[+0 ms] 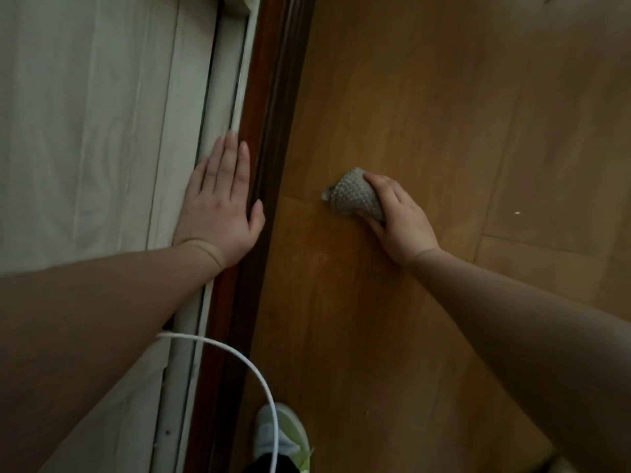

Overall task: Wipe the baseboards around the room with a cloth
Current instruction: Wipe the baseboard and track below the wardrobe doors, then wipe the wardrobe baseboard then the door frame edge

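White cable (239, 363) foremost; left hand (218, 203) flat beside lengthwise baseboard (269, 131), right hand (399, 216) grips cloth (355, 196).

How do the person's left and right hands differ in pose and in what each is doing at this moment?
The left hand lies flat with straight fingers pressed against the white frame beside the dark brown wooden baseboard; the right hand is curled, gripping the bunched grey knitted cloth. The left hand holds nothing; the right hand holds the cloth over the orange-brown wooden floor, apart from the baseboard. Both are bare, with bare forearms.
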A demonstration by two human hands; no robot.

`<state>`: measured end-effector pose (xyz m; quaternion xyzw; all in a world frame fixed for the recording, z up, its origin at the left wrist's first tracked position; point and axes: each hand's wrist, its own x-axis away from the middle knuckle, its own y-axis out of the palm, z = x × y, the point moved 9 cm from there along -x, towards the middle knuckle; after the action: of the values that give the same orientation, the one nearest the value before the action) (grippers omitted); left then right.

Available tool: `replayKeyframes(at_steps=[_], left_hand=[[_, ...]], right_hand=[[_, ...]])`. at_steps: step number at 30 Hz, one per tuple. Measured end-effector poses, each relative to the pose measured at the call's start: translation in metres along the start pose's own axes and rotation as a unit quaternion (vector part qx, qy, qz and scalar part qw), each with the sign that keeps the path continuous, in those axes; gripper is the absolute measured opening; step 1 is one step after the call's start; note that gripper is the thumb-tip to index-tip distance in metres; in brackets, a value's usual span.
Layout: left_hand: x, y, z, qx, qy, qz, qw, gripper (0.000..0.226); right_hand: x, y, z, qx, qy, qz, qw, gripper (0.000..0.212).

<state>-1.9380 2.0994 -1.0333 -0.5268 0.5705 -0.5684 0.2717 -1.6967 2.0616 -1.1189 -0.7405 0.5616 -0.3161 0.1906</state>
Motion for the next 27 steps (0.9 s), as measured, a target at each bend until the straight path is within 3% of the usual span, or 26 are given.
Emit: replayKeyframes(at_steps=[7,15,22,27], left_hand=[[0.017,-0.029,-0.001,0.018,-0.081,-0.110,0.990,0.067],[0.089,-0.167,0.019,0.116,-0.099,-0.157,0.976,0.064],[0.125,-0.289,0.032,0.160,-0.086,-0.156,0.971,0.061],[0.208,-0.360,0.045,0.191,-0.076,-0.196,0.959,0.056]], right_hand=[[0.114,-0.113,-0.059,-0.082,0.072,0.085,0.990,0.059],[0.223,-0.223,-0.132,-0.103,0.169,0.133,0.971,0.057],[0.256,-0.289,-0.221,-0.104,0.145,0.073,0.981,0.061],[0.310,-0.355,-0.285,-0.081,0.127,0.011,0.989,0.058]])
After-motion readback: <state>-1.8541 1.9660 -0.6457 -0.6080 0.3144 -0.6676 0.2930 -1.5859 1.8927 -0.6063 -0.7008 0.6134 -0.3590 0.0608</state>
